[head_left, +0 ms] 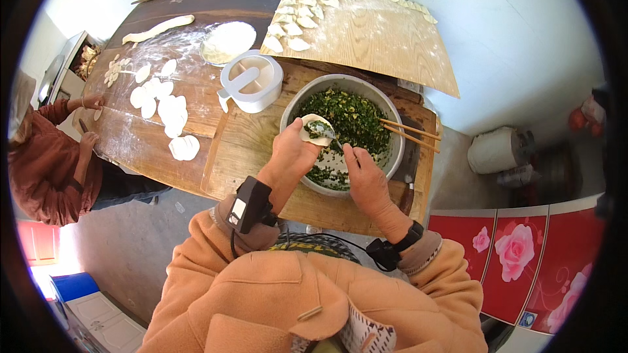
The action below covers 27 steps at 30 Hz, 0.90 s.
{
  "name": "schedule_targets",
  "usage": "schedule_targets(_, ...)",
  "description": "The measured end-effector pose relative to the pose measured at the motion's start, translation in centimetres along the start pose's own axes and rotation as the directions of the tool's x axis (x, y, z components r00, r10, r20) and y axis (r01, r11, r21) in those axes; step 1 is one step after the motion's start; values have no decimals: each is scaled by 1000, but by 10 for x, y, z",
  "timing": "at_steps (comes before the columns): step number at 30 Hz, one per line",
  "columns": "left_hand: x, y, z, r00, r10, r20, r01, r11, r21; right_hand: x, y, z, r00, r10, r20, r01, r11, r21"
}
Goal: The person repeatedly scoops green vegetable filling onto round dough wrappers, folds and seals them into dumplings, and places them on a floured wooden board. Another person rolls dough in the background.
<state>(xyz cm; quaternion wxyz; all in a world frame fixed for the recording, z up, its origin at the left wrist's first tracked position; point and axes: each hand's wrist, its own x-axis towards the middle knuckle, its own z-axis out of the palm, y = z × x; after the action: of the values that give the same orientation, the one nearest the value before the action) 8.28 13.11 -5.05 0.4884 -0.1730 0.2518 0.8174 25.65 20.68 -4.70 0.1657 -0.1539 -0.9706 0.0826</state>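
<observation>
My left hand [294, 152] holds a round dumpling wrapper [310, 137] over the near left rim of a large metal bowl [288, 108]. Chopped green filling [347, 112] fills much of the bowl. A small heap of the same filling lies on the wrapper. Closed around the handle of a spoon [335, 138] is my right hand [366, 180], above the bowl. The spoon's head touches the filling on the wrapper. A pair of chopsticks [412, 134] leans over the bowl's right rim.
Folded dumplings [299, 44] sit in rows on a floured board [373, 46] at the back. Left of the bowl stands a lidded plastic container [252, 82]. Round wrappers [173, 112], a dough roll [157, 28] and a flour bowl [229, 40] lie further left. A co-worker [55, 157] works there.
</observation>
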Motion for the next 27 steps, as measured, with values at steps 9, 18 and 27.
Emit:
schedule_targets(9, -21, 39, 1, 995, 13, 102, -27, 991, 131, -11, 17, -21, 991, 53, 124, -46, 997, -58)
schedule_targets(18, -40, 44, 2, 947, -185, 263, 107, 952, 286, 36, -8, -38, 988, -96, -122, 115, 980, 164)
schedule_targets(27, -55, 42, 1, 849, -314, 424, 128, 902, 412, 67, -31, -50, 979, -53, -194, 158, 801, 577)
